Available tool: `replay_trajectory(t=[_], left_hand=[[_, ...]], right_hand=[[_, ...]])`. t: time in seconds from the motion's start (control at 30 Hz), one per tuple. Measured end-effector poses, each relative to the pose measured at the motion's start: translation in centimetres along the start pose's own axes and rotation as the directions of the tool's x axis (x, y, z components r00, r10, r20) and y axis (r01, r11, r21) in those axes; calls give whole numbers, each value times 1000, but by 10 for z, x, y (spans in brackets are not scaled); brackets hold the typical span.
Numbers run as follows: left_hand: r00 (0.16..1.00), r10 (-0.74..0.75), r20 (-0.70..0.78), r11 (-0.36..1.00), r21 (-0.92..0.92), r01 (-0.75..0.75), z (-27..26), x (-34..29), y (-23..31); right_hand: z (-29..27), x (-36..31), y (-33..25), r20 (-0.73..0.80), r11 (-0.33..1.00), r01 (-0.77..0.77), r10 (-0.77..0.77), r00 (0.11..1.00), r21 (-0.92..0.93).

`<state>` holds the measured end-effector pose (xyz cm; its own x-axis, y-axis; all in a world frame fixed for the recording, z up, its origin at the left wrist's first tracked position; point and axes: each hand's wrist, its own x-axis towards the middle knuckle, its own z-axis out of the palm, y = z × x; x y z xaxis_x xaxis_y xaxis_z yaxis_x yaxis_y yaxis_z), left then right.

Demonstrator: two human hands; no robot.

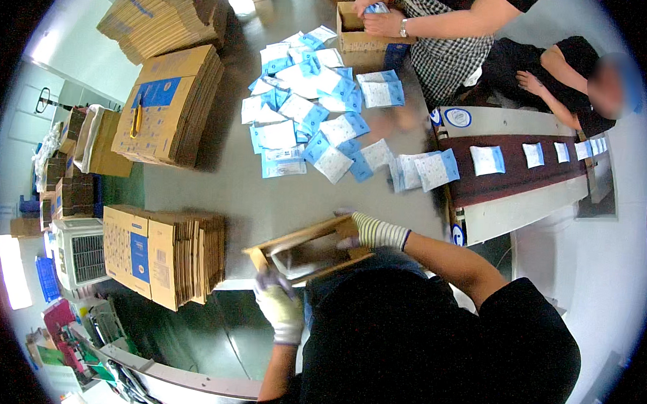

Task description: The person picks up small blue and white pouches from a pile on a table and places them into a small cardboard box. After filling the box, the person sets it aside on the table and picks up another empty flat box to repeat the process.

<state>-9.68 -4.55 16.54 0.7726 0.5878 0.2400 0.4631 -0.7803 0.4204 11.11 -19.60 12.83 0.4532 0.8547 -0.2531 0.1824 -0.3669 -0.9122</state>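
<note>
A cardboard box (pixel 339 266), opened into a rectangular frame, is at the near edge of the metal table (pixel 194 189). My left hand (pixel 279 308), in a white glove, is closed on its near left corner. At the far right corner my right hand (pixel 378 232), in a striped glove, grips the rim, its fingertips partly hidden. Through the box's opening a greyish surface shows, blurred. Beyond the box lies a loose heap of blue-and-white packets (pixel 287 135). A few more packets (pixel 437 171) lie where the table meets the belt.
Flattened cartons stand in stacks (pixel 180 257) on the left; a yellow cutter (pixel 137 116) lies on one. A conveyor belt (pixel 512 188) carries spaced packets at right. Across the table, a co-worker's hands (pixel 378 17) are at another carton (pixel 370 41). Another person (pixel 546 74) sits beside the belt.
</note>
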Motion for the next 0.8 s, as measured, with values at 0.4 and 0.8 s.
replay_trajectory(t=[0.4, 0.8], left_hand=[[737, 398, 546, 844, 97, -527, 63, 3, 19], [753, -113, 648, 478, -629, 613, 88, -17, -52]], right_hand=[[-5, 16, 51, -4, 937, -259, 268, 963, 235], [-9, 13, -76, -29, 846, -2, -16, 999, -533]])
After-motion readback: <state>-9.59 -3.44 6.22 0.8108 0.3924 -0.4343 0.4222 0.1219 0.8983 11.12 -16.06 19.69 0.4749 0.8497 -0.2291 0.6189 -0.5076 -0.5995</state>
